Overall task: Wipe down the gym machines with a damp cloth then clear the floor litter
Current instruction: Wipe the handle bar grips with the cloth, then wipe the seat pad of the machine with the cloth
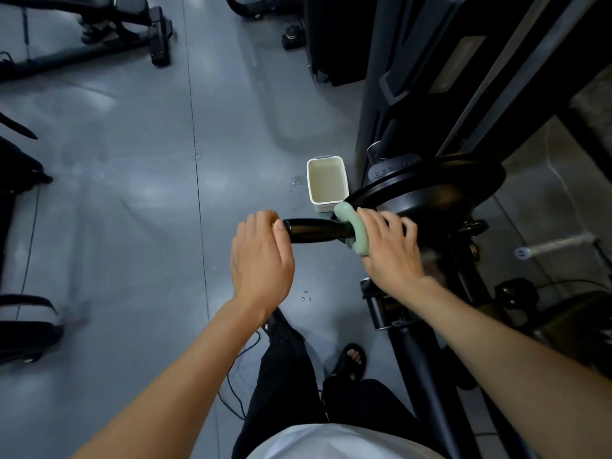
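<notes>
Head view looks down on the plate-loaded gym machine (463, 134), its dark frame rising on your right with a black weight plate (427, 190) mounted low on it. Take that plate as your marker. Just in front of it a black handle bar (314, 230) sticks out toward you and to the left. Your left hand (261, 256) curls over the free end of that bar, steadying it; keep that grip firm so the bar does not swing while you rub. Your right hand (387, 246) wraps the pale green damp cloth (356, 226) around the bar where it meets the plate, fingers closed over the cloth, though blur there hides how tightly. Draw the cloth along the bar toward your left hand in full strokes, turning your wrist so the underside gets wiped too. Beyond the plate's left edge, on the grey floor (132, 193), stands a small white tub (328, 183); re-wet the cloth there when it drags dry. A few water drops (306, 294) lie on the floor nearer you than the plate, so mind your footing.
</notes>
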